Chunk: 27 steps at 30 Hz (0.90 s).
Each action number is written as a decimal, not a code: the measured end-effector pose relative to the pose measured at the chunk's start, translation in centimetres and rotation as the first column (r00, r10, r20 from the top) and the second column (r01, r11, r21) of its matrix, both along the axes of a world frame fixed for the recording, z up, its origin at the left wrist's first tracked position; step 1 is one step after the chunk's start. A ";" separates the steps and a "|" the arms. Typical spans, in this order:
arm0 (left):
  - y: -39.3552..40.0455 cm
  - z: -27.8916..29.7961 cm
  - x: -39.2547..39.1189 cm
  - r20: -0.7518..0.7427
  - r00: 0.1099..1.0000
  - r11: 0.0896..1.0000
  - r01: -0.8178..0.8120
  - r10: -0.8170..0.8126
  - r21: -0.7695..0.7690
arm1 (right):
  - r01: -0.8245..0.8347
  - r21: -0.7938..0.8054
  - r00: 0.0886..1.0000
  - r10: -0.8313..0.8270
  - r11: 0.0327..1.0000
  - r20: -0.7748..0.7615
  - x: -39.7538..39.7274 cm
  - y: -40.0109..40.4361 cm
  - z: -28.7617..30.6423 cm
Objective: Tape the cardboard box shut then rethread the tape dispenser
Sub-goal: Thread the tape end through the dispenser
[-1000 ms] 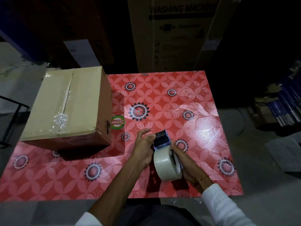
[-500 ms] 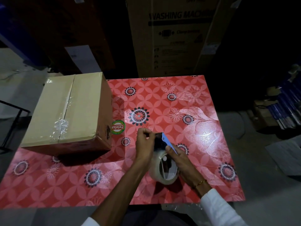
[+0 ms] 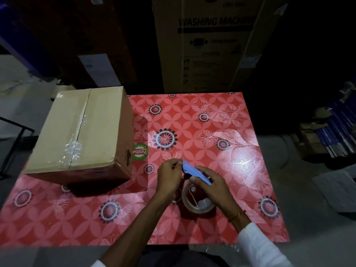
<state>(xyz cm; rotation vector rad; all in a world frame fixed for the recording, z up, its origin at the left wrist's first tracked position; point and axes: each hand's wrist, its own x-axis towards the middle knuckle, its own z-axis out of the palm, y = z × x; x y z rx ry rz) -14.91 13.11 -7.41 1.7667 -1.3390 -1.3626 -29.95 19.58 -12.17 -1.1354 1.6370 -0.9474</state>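
The cardboard box [image 3: 81, 135] sits taped at the worktop's [image 3: 240, 170] left. The tape dispenser [image 3: 195, 173] has been tipped flatter; left hand [image 3: 168, 177] fingers pinch its tip, probably the tape end, while right hand [image 3: 213, 186] fingers grip its body: rethreading is underway.

you wear white sleeves [image 3: 258, 245] on both arms and a thin gold bangle [image 3: 236, 215] on your right wrist.

Cardboard box [image 3: 81, 135] on table [image 3: 240, 151], left of tape dispenser [image 3: 194, 173].
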 end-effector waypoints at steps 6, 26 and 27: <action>-0.5 0.8 -0.1 -0.384 0.903 0.933 -0.049 0.194 0.357 | -0.010 -0.019 0.981 0.007 1.000 -0.191 -0.5 -0.2 -0.3; -5.1 -3.4 -5.1 -0.291 0.902 0.930 0.356 -0.318 0.089 | 0.093 0.053 0.920 -0.066 0.994 -0.386 -6.6 -4.5 -1.0; -5.2 -3.6 -5.3 -0.287 0.903 0.930 0.358 -0.321 0.087 | 0.082 0.057 0.912 -0.052 0.995 -0.407 -6.8 -4.5 -1.2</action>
